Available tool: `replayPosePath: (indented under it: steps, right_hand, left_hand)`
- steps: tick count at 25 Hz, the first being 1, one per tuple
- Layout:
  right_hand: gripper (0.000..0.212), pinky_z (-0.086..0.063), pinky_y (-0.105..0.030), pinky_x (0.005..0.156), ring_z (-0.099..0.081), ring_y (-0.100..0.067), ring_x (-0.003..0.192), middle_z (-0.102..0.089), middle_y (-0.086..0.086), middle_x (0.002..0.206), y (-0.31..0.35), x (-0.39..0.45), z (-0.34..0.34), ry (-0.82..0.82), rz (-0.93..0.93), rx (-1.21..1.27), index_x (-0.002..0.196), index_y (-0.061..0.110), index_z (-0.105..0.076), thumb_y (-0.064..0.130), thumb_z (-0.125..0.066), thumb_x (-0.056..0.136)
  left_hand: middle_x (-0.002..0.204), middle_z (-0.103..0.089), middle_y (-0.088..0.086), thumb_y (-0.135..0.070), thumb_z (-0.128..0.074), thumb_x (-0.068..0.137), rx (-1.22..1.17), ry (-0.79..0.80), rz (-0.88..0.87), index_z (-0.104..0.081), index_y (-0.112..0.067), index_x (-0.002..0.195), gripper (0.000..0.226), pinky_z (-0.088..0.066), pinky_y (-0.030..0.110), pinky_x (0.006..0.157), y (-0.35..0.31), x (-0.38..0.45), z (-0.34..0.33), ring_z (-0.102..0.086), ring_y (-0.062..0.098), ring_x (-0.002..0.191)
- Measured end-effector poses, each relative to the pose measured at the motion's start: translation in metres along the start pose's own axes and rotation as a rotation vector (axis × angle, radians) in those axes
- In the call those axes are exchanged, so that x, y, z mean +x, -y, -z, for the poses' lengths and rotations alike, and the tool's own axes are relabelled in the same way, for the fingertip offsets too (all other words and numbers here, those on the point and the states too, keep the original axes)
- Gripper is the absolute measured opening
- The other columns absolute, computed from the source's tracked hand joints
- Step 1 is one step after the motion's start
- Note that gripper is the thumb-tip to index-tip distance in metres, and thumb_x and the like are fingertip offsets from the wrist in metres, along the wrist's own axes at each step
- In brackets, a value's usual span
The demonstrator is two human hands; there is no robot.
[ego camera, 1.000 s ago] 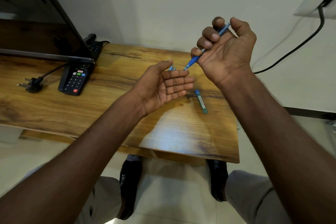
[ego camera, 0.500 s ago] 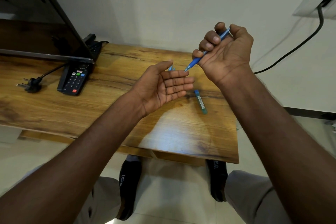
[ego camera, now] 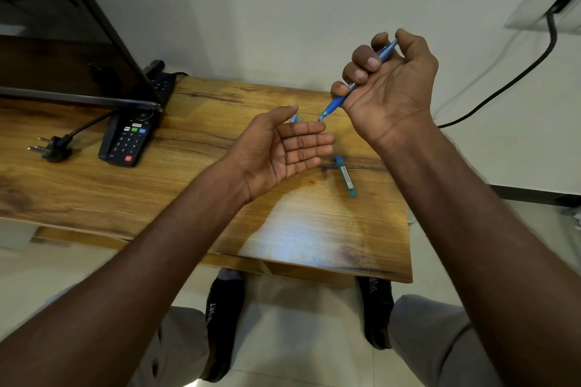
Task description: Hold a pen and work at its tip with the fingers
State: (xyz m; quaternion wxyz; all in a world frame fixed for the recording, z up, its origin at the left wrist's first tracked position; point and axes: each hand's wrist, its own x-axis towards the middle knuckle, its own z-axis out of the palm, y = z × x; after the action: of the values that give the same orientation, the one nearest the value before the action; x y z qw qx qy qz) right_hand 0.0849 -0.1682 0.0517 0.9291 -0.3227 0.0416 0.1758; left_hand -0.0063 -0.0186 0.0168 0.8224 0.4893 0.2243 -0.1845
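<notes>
Room: a plain pale wall (ego camera: 283, 9) behind, a pale tiled floor (ego camera: 298, 339) below; a dark skirting strip runs along the wall's foot at right.
Table: a wooden table (ego camera: 298, 236) with strong dark grain streaks, its near right corner lit by a bright glare; its right edge ends short of the wall.
Screen: a dark screen (ego camera: 63, 50) stands on the table's left part, tilted, its lower edge over the wood.
Remote: a black remote (ego camera: 127, 141) with coloured buttons lies just under the screen's corner, on the wood.
Plug: a black plug (ego camera: 52, 149) with bare pins lies left of the remote, its lead running off toward the screen.
Cable: a black cable (ego camera: 503, 88) hangs from a white box (ego camera: 540, 0) high on the wall at right and drops behind the right forearm.
Right hand: right hand (ego camera: 390, 85) raised above the table's far side, palm toward the camera, fingers curled round a blue pen (ego camera: 355, 82), thumb on its upper end.
Pen: held aslant in the air, tip down and left, just above the left fingertips, not touching them.
Left hand: left hand (ego camera: 279, 151) held palm up over the table, fingers straight and together, holding nothing.
Tube: a small blue-green tube (ego camera: 345, 176) lies on the wood, just right of the left hand.
Blue bit: something pale blue (ego camera: 295, 119) peeks out behind the left thumb; what it is cannot be told.
Below: two black socks show under the table's near edge, with grey-clad knees at either side.
</notes>
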Motion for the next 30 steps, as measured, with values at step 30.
replayPosePath:
  steps: [30]
  right_hand:
    - [0.044, -0.026, -0.028, 0.055, -0.029, -0.013, 0.049, -0.031, 0.005, 0.052, 0.0004, -0.0015, -0.0002, -0.025, -0.059, -0.001, 0.073, 0.021, -0.049, 0.051, -0.045, 0.105]
  left_hand:
    - [0.118, -0.077, 0.019, -0.043, -0.049, 0.106, -0.004, 0.016, 0.000, -0.074, -0.004, 0.115, 0.048, -0.059, 0.034, 0.094, 0.0009, 0.0011, 0.0012, -0.078, 0.027, 0.104]
